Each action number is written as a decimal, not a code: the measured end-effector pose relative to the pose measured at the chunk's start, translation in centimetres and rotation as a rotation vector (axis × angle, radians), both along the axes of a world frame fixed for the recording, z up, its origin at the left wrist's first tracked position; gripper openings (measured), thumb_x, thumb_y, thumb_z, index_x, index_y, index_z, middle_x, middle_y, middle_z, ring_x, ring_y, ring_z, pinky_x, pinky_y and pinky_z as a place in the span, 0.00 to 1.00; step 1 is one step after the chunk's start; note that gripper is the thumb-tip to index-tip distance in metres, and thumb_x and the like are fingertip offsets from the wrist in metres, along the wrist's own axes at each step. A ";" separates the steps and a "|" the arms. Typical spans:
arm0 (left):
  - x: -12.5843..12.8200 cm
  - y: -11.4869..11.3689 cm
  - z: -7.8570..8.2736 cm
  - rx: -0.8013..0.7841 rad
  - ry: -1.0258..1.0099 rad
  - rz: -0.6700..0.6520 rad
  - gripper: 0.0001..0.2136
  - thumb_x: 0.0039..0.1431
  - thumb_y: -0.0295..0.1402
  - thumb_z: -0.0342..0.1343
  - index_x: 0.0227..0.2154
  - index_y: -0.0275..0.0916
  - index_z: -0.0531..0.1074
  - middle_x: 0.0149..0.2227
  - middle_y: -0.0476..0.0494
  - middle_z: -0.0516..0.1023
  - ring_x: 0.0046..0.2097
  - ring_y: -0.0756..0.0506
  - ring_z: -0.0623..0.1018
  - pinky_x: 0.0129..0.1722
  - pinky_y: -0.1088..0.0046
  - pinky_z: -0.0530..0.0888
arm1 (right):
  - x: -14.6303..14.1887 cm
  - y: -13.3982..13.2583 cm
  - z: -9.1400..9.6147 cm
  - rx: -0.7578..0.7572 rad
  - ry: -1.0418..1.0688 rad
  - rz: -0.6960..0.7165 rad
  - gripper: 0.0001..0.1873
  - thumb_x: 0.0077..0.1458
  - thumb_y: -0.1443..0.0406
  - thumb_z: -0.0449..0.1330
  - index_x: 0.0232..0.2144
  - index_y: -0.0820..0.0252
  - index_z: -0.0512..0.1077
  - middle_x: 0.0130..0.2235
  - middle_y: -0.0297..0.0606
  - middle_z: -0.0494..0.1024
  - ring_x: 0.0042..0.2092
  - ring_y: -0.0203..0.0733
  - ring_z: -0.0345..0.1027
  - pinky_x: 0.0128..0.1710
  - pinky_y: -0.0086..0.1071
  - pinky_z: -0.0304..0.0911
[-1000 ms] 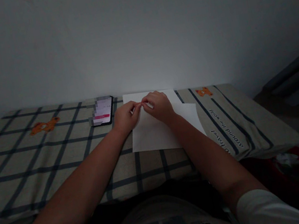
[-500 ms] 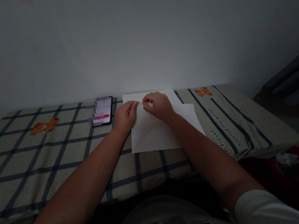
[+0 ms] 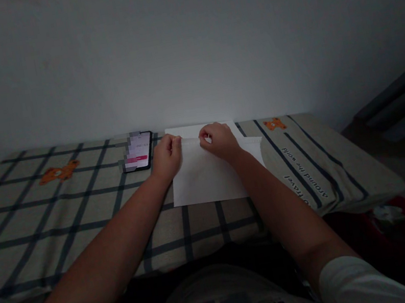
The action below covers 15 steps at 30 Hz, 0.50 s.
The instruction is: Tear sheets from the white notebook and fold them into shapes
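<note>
A white sheet of paper [image 3: 207, 179] lies on a checked cloth surface [image 3: 61, 216] in front of me, with a fold running across its far part. My left hand [image 3: 166, 156] is curled, its fingertips pinching the fold at the left. My right hand [image 3: 220, 141] is curled too and pinches the same fold a little to the right. A second white sheet [image 3: 254, 145] shows underneath at the right.
A phone [image 3: 137, 151] with a lit screen lies just left of my left hand. The cloth carries orange bear prints [image 3: 59, 172] and lettering at the right edge [image 3: 303, 176]. A pale wall stands close behind. Dark floor lies to the right.
My hands, which met at the middle of the fold, have slid apart along it, the left hand leftward and the right hand rightward. The paper shifted slightly left.
</note>
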<state>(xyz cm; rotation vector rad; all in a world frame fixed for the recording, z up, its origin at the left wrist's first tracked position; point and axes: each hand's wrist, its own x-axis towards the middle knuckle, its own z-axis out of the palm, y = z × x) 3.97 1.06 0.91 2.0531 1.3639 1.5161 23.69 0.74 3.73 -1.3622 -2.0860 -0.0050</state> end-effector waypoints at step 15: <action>0.1 0.4 -0.3 -0.137 -0.091 -0.088 0.09 0.52 0.40 0.63 0.26 0.40 0.78 0.31 0.46 0.83 0.36 0.45 0.80 0.39 0.68 0.75 | -0.8 -0.6 0.1 0.040 -0.047 0.083 0.07 0.60 0.64 0.56 0.34 0.58 0.74 0.37 0.40 0.78 0.42 0.45 0.65 0.46 0.39 0.52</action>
